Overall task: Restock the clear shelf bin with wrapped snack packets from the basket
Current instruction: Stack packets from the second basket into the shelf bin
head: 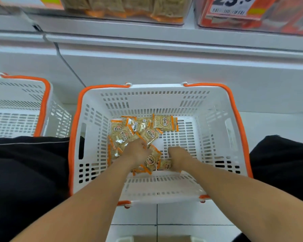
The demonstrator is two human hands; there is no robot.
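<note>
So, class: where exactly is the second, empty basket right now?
In the head view, the second basket stands on the floor at the left edge, beside the basket holding the snack packets, below the white shelf.

The orange price tag (234, 6) on the upper shelf bin (287, 23) reads partly "23."; packet print is illegible.

We reach both bare forearms forward and down from the bottom corners of the view, converging toward the middle. Our left hand (136, 151) lies palm down, its back toward the camera, its fingers bent downward and out of sight beneath it. Our right hand (177, 157) sits just beside it, apart from it, knuckles up and fingers curled under. Whether either hand actually grips anything we cannot tell. Our dark-clad knees spread wide to either side of the arms.
</note>
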